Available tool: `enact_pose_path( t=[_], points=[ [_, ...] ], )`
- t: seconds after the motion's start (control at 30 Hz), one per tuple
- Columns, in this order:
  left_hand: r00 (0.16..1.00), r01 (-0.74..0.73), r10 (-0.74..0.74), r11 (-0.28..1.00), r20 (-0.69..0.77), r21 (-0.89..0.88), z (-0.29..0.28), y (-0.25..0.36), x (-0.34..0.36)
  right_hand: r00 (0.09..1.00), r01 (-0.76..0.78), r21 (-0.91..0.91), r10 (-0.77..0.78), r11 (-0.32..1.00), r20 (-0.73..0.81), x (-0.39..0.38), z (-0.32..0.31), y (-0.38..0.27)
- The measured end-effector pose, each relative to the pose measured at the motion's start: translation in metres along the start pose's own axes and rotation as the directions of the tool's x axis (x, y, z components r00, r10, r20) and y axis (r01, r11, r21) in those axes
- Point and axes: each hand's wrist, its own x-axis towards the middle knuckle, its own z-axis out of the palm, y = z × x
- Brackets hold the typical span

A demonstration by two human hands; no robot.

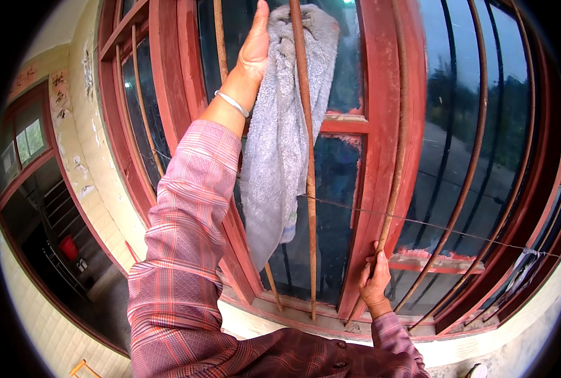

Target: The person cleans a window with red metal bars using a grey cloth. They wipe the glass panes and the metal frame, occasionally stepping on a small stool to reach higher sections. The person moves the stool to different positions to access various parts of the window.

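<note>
My left hand (254, 47), with a pale bangle (232, 104) at its wrist, is raised high at the window's bars. It holds a grey terry towel (280, 120) near the towel's bunched top; one digit points up and the other fingers are hidden by the cloth. Down over the glass the towel hangs, tapering to a lower corner. A rusty bar (307, 126) crosses in front of it. Lower right, my right hand (375, 283) is closed around another rusty bar (397, 138) near its bottom end. Both arms wear plaid reddish sleeves.
Red wooden window frames (381, 157) with flaking paint surround dark, reflecting panes (476, 138). More rusty bars (482, 82) stand to the right. A thin wire (444, 225) runs across the bars. At left, a doorway (41, 208) shows a red bucket (68, 247) inside.
</note>
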Motion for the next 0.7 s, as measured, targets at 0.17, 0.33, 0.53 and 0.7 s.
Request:
enact_pose_path(
  t=[0.17, 0.33, 0.53, 0.7],
  points=[
    [0.979, 0.181, -0.180, 0.983, -0.098, 0.000, 0.005, -0.020, -0.021, 1.000, 0.017, -0.028, -0.017, 0.999, -0.007, -0.001, 0.001, 0.002],
    [0.938, 0.276, -0.104, 0.802, -0.331, 0.529, 0.015, -0.006, -0.041, 1.000, 0.021, -0.027, -0.021, 0.999, -0.014, 0.001, 0.000, 0.002],
    [0.722, -0.030, 0.350, 0.877, -0.596, 0.479, 0.018, 0.033, -0.106, 1.000, -0.016, 0.007, 0.016, 1.000, -0.011, 0.002, 0.001, -0.002],
    [0.908, -0.311, 0.384, 0.887, -0.170, 0.343, 0.058, 0.055, -0.097, 1.000, -0.027, -0.041, 0.026, 0.999, -0.010, 0.001, -0.002, 0.003]
  ],
)
